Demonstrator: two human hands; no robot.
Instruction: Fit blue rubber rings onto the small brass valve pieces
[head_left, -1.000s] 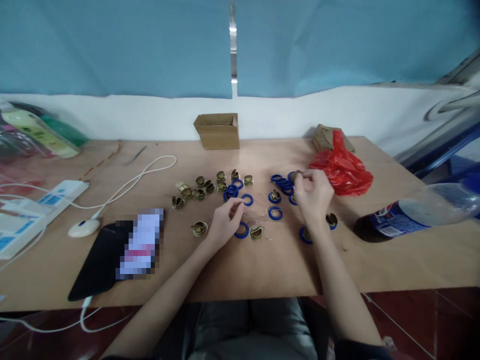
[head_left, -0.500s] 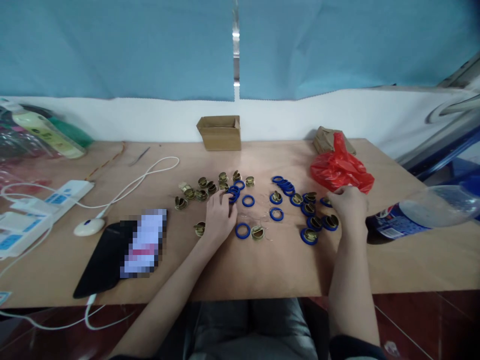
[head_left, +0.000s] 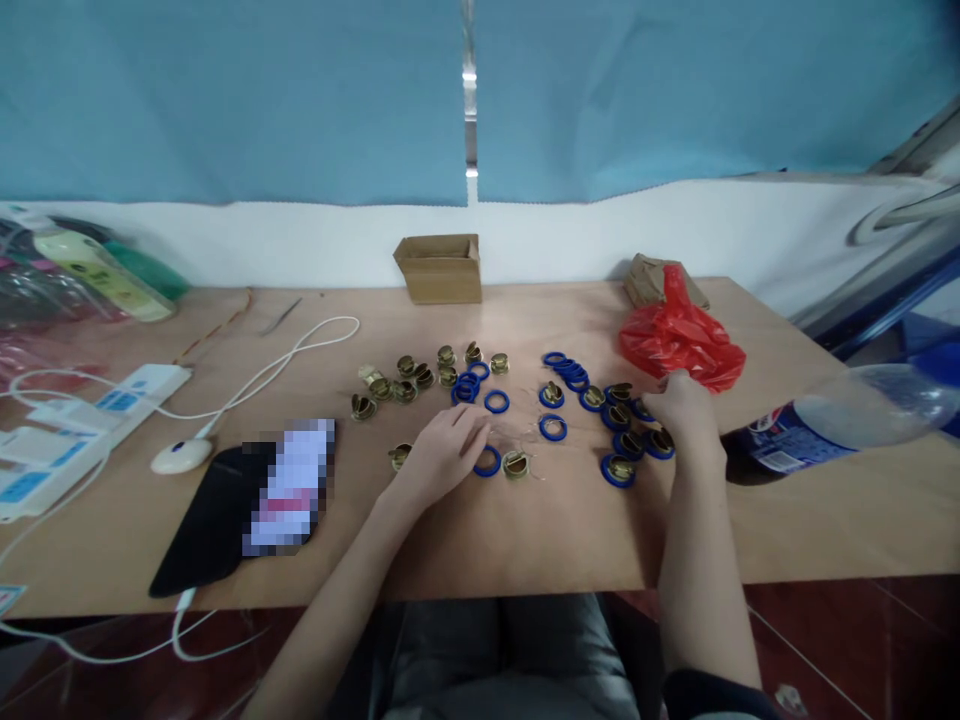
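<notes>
My left hand (head_left: 448, 450) rests low over the table, fingers loosely stretched toward a single blue ring (head_left: 488, 461) and partly covering it. Just right of that ring lies a round brass-coloured piece with a raised flap (head_left: 516, 463). My right hand (head_left: 686, 410) is closed in a pinch at a blue ring with a brass-coloured piece (head_left: 643, 409), on the right side of a group of such joined pieces (head_left: 619, 471). Its fingertips are partly hidden. Beyond my left hand are a few overlapping blue rings (head_left: 465, 387) and several loose brass-coloured pieces (head_left: 403, 391).
A red plastic bag (head_left: 679, 340) and a cola bottle lying on its side (head_left: 795, 435) are at the right. An open cardboard box (head_left: 441, 270) stands at the back. Left are a phone (head_left: 289, 490), a black device (head_left: 206, 530), white cables and a power strip (head_left: 127, 400).
My left hand has moved from the overlapping blue rings toward me, to the single ring. My right hand has shifted slightly left, close to the joined pieces.
</notes>
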